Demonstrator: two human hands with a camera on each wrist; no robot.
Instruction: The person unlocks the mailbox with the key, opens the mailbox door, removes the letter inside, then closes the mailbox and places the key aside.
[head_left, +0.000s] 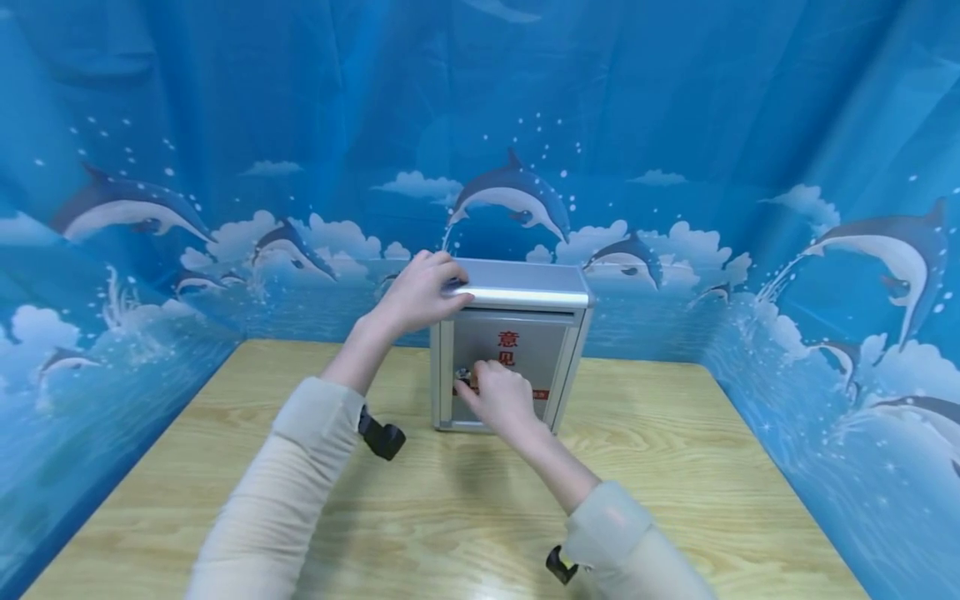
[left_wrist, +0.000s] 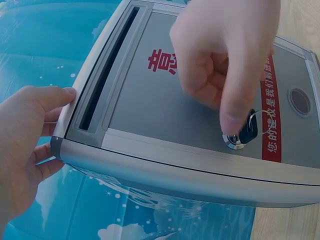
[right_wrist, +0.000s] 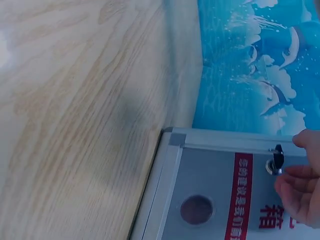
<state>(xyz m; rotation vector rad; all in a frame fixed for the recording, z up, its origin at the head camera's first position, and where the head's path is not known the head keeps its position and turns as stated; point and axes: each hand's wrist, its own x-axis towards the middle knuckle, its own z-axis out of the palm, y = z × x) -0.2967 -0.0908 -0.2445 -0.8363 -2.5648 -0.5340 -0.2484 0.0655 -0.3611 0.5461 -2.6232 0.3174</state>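
Observation:
A grey metal suggestion box (head_left: pixel 536 354) with red lettering stands upright on the table. My left hand (head_left: pixel 423 292) holds its top left corner, the thumb on the front edge and the fingers bent over the top. A black-headed key (left_wrist: pixel 248 131) with a wire ring sits in the lock (left_wrist: pixel 233 142) on the box's front, near its left edge. Around the key is my right hand (head_left: pixel 502 396), thumb on one side and bent fingers on the other. In the right wrist view a gap shows between the thumb (right_wrist: pixel 301 137) and the key.
The box has a narrow slot (left_wrist: pixel 111 67) near its top and a round window (right_wrist: pixel 196 209) low on its front. Under it is a wood-grain table (head_left: pixel 420 517). A blue curtain (head_left: pixel 300 125) printed with dolphins surrounds the table at the back and sides.

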